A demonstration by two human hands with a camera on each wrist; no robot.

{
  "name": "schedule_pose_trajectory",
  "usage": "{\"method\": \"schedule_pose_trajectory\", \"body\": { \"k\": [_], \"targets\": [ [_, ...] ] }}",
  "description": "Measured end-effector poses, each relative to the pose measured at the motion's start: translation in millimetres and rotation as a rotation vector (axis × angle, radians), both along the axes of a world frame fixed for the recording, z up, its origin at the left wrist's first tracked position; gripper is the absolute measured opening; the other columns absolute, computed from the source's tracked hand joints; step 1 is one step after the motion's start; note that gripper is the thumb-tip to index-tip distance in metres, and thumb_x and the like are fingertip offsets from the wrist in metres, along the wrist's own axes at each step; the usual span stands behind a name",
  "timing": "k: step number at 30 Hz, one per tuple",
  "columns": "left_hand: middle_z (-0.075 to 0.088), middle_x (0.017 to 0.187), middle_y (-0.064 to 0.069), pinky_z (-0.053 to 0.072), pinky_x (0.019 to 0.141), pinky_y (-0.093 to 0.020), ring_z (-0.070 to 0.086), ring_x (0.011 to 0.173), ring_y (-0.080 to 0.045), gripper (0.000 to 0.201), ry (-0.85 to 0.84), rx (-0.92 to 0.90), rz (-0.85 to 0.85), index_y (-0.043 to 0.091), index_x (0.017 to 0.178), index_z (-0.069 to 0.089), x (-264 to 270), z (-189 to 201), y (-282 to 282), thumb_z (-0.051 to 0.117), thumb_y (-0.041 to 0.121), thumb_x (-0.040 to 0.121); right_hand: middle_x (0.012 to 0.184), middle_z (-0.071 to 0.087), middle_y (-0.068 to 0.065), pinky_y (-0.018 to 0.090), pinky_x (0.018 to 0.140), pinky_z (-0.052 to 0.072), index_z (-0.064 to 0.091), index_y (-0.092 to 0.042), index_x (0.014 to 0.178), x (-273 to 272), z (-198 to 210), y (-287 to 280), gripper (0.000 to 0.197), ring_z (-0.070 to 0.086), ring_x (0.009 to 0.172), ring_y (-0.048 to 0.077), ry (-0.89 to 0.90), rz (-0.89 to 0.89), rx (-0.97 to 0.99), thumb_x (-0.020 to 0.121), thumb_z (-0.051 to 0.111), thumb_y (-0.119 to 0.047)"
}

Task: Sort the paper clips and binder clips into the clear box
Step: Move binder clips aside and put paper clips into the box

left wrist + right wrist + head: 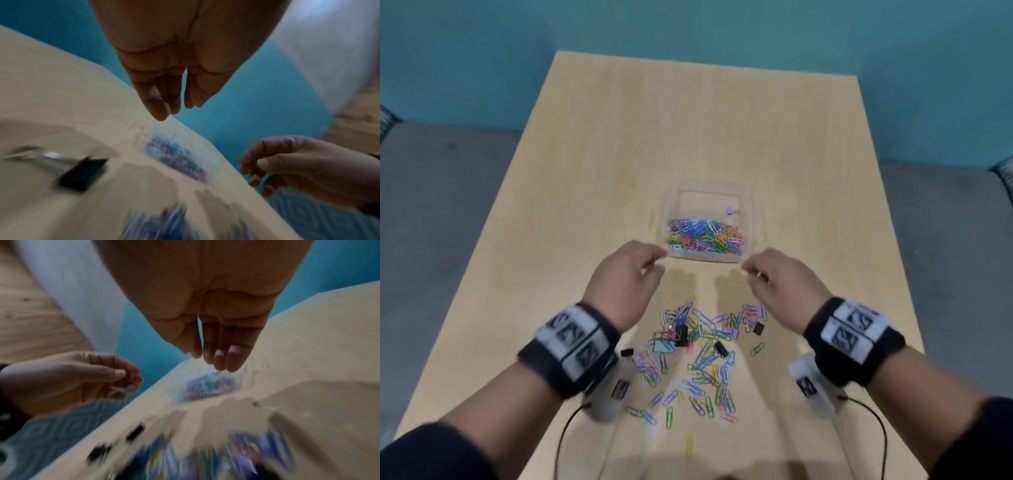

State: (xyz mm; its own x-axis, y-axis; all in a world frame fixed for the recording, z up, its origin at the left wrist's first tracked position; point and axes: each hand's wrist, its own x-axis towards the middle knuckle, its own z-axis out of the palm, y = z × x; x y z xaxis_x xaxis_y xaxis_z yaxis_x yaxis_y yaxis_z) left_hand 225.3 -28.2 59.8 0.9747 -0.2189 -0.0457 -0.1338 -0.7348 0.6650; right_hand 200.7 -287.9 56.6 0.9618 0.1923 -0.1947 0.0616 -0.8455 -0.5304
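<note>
The clear box [751,219] sits mid-table with a heap of coloured paper clips [705,236] in its near half and one purple binder clip [730,209] in the far half. A loose pile of paper clips and binder clips [698,356] lies between my wrists. My left hand [655,265] hovers at the box's near left corner. In the right wrist view, the left hand [127,381] shows thin clip-like pieces pinched between thumb and curled fingers. My right hand [753,272] hovers at the near right corner with its fingers curled. Whether it holds anything is hidden.
A black binder clip [627,353] lies apart at the pile's left edge. A green paper clip [756,349] lies at its right. Bare wooden table [619,154] stretches beyond the box. Thin black cables [565,438] trail from both wrists over the near edge.
</note>
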Motion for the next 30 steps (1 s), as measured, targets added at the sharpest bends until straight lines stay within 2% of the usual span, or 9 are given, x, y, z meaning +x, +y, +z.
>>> {"method": "schedule_pose_trajectory", "body": {
  "k": [3, 5, 8, 13, 16, 19, 23, 27, 30],
  "targets": [
    [0.065, 0.095, -0.001, 0.044, 0.076, -0.023, 0.058, 0.086, -0.015, 0.028, -0.081, 0.125, -0.233, 0.015, 0.096, 0.068, -79.7, -2.1, 22.5, 0.045, 0.024, 0.084, 0.095, 0.059, 0.004, 0.038, 0.076, 0.050, 0.061, -0.016, 0.103, -72.5, -17.2, -8.8, 0.022, 0.056, 0.088, 0.028, 0.032, 0.204, -0.107, 0.086, 0.047, -0.015],
    [0.063, 0.109, -0.001, 0.050, 0.076, -0.023, 0.059, 0.096, -0.017, 0.030, -0.056, 0.203, -0.306, 0.020, 0.103, 0.065, -128.7, -13.2, 34.0, 0.043, 0.027, 0.084, 0.103, 0.061, 0.006, 0.034, 0.078, 0.053, 0.059, -0.012, 0.108, -111.6, -28.5, -10.8, 0.030, 0.058, 0.093, 0.028, -0.003, 0.274, -0.164, 0.079, 0.052, -0.009],
    [0.057, 0.122, -0.011, 0.045, 0.090, -0.031, 0.053, 0.109, -0.028, 0.037, -0.061, 0.295, -0.396, 0.016, 0.114, 0.057, -177.4, -42.5, 44.4, 0.047, 0.031, 0.082, 0.127, 0.055, 0.016, 0.038, 0.097, 0.047, 0.051, -0.003, 0.126, -145.6, -49.3, -7.3, 0.052, 0.052, 0.118, 0.032, -0.034, 0.306, -0.236, 0.074, 0.059, -0.004],
    [0.058, 0.123, -0.023, 0.021, 0.108, -0.034, 0.041, 0.121, -0.035, 0.058, -0.030, 0.430, -0.483, 0.007, 0.119, 0.047, -204.4, -76.7, 42.1, 0.053, 0.039, 0.070, 0.147, 0.034, 0.017, 0.044, 0.109, 0.034, 0.033, -0.007, 0.140, -167.8, -65.4, 13.2, 0.057, 0.028, 0.139, 0.033, 0.053, 0.310, -0.354, 0.086, 0.042, -0.020],
    [0.056, 0.126, -0.019, 0.024, 0.107, -0.032, 0.041, 0.123, -0.032, 0.056, 0.000, 0.387, -0.507, 0.009, 0.121, 0.047, -209.9, -81.7, 40.5, 0.052, 0.039, 0.074, 0.137, 0.047, 0.011, 0.041, 0.104, 0.041, 0.043, -0.011, 0.134, -173.3, -58.1, 24.3, 0.052, 0.043, 0.131, 0.030, 0.040, 0.364, -0.324, 0.083, 0.045, -0.024],
    [0.047, 0.133, -0.010, 0.039, 0.099, -0.030, 0.049, 0.120, -0.026, 0.050, -0.006, 0.303, -0.485, 0.013, 0.123, 0.048, -211.2, -75.1, 36.4, 0.050, 0.038, 0.080, 0.135, 0.050, 0.009, 0.040, 0.102, 0.043, 0.045, -0.013, 0.133, -176.2, -57.1, 27.2, 0.050, 0.047, 0.127, 0.029, -0.001, 0.344, -0.290, 0.083, 0.046, -0.023],
    [0.053, 0.119, 0.000, 0.054, 0.080, -0.030, 0.056, 0.103, -0.019, 0.038, -0.044, 0.212, -0.311, 0.021, 0.118, 0.055, -170.2, -44.0, 16.4, 0.045, 0.036, 0.085, 0.120, 0.057, -0.002, 0.030, 0.087, 0.051, 0.054, -0.021, 0.121, -177.4, -52.2, 22.9, 0.035, 0.055, 0.107, 0.019, -0.018, 0.257, -0.135, 0.087, 0.052, -0.025],
    [0.056, 0.113, -0.002, 0.048, 0.085, -0.039, 0.050, 0.101, -0.024, 0.029, -0.112, 0.302, -0.207, 0.015, 0.115, 0.062, -64.7, -10.0, -12.6, 0.053, 0.026, 0.091, 0.094, 0.051, -0.009, 0.029, 0.077, 0.046, 0.055, -0.029, 0.090, -168.3, -50.5, -14.6, 0.009, 0.054, 0.084, 0.011, 0.122, -0.226, 0.027, 0.089, 0.055, -0.020],
    [0.053, 0.121, -0.007, 0.043, 0.092, -0.040, 0.045, 0.108, -0.029, 0.029, -0.104, 0.386, -0.203, 0.011, 0.114, 0.061, 19.0, 2.6, -43.9, 0.048, 0.028, 0.093, 0.085, 0.056, -0.004, 0.021, 0.074, 0.044, 0.056, -0.031, 0.078, -163.7, -56.4, -39.9, 0.020, 0.056, 0.078, 0.007, 0.244, -0.419, 0.157, 0.084, 0.061, -0.014]
  ]
}}
